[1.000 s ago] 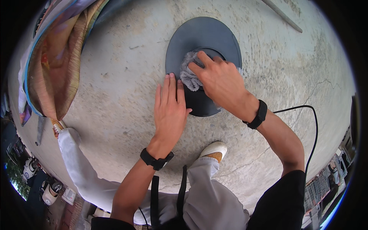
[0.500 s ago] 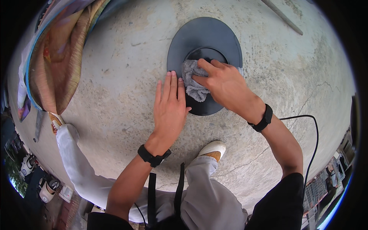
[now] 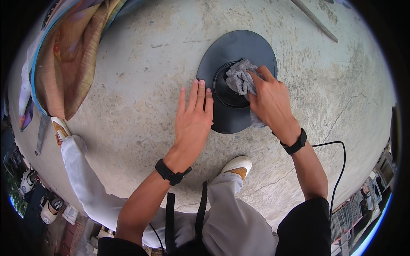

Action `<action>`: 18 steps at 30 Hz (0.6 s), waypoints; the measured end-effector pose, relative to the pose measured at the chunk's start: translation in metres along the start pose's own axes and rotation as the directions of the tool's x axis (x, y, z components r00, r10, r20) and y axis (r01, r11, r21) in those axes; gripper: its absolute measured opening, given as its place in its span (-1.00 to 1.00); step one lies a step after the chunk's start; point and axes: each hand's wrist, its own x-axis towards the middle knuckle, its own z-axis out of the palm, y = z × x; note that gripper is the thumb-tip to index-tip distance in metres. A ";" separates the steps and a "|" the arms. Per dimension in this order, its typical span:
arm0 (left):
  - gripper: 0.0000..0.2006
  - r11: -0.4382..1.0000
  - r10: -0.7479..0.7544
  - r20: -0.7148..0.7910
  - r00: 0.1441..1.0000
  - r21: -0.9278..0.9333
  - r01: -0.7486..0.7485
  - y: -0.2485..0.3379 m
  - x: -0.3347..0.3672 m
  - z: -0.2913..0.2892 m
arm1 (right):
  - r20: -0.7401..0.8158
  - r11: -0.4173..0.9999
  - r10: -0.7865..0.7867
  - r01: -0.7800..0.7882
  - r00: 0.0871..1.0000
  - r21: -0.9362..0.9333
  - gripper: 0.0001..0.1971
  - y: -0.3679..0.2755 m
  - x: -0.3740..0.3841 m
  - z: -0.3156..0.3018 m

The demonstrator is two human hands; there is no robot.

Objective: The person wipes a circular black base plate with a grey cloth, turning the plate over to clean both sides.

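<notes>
Bare concrete floor [image 3: 128, 85], pale grey, mottled, with fine cracks toward 3 o'clock. Lying directly on it: a dark round disc [image 3: 230, 55] at 12 o'clock; folded brown and orange cloth [image 3: 68, 64] at 10 o'clock; a thin rod [image 3: 314, 19] at 1 o'clock; a black cable [image 3: 339, 170] at 4 o'clock.

Under the right hand [image 3: 271, 102] lies a grey rag [image 3: 240, 79] of soft, nubby cloth, crumpled. It rests on a black disc [image 3: 232, 51] that looks like smooth, matt plastic. Beneath the left hand [image 3: 193, 121] the concrete floor [image 3: 136, 77] is rough, pale, stained and cracked. Far left of it hangs glossy, silky fabric [image 3: 64, 64].
</notes>
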 end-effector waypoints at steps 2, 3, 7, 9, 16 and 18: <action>-0.01 1.000 0.001 0.002 1.000 0.022 -0.001 -0.003 -0.004 0.005 | 0.007 0.994 0.103 -0.104 0.995 0.017 -0.47 -0.003 -0.005 0.010; -0.01 1.000 0.006 0.000 1.000 -0.006 -0.006 0.000 -0.003 0.005 | -0.043 0.998 0.063 -0.062 0.997 0.027 -0.47 -0.001 -0.006 0.015; -0.01 1.000 0.009 0.003 1.000 -0.023 -0.009 0.005 -0.001 0.006 | -0.042 0.987 -0.155 0.157 0.987 0.030 -0.53 -0.001 0.006 0.015; 0.00 1.000 -0.001 0.021 1.000 0.003 0.001 0.009 0.000 0.005 | 0.009 0.964 -0.264 0.264 0.964 0.034 -0.60 0.001 0.007 0.010; 0.04 0.987 0.018 0.009 1.000 0.159 -0.019 0.011 -0.003 0.012 | 0.212 0.909 -0.371 0.400 0.904 -0.114 -0.75 0.029 -0.022 -0.021; 0.04 0.992 0.017 0.016 1.000 0.125 -0.019 0.008 -0.003 0.007 | 0.249 0.899 -0.353 0.401 0.902 -0.179 -0.81 0.037 -0.011 -0.029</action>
